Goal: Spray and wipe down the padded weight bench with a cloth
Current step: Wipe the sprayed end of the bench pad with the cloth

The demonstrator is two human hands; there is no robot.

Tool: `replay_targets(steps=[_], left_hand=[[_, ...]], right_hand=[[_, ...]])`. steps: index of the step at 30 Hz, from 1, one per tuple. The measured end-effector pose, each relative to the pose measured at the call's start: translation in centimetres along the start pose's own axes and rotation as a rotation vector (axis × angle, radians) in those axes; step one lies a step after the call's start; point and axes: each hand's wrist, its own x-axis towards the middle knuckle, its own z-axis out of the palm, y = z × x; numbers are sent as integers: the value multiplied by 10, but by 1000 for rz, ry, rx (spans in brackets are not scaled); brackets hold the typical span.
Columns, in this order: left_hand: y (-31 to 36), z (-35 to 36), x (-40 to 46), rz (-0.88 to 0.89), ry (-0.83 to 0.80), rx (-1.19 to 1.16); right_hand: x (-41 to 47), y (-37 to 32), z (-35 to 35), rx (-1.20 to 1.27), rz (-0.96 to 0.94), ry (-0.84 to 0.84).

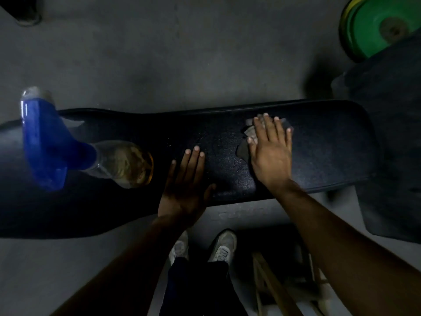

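While the left hand (185,190) rests flat, fingers (193,160) straight, on the black padded bench (323,151), the right hand (271,153) presses a grey cloth (245,147) down with extended fingers; a spray bottle (75,151) stands at left.

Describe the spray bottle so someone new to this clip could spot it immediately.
Find the long black padded bench crossing the frame. At its left end, left of the left hand, stands the spray bottle: the only clear container, topped by a bright blue trigger head.
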Motion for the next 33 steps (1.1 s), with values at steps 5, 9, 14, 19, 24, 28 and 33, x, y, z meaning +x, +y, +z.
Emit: replay_targets(steps=[5,9,14,19,24,28,33], left_hand=[[-1,2,1,2,-23,0],[-4,3,0,14,-28,-1],[0,5,1,-22,-19,-52],[-2,5,5,-34,-29,-101],[-1,-3,-15,-15,1,-75],[-7,-1,-46,-33,1,-116],[-25,6,-63,-31,-6,-109]], right_hand=[[-33,-34,9,-44,-310,-99],[-72,-23,15,-94,-377,-91],[-43,0,5,-27,-127,-17],[31,-18,-1,19,-87,-39],[41,-64,2,23,-296,-89],[-1,-75,10,-14,-499,-87],[-24,-50,4,-110,-547,-122]])
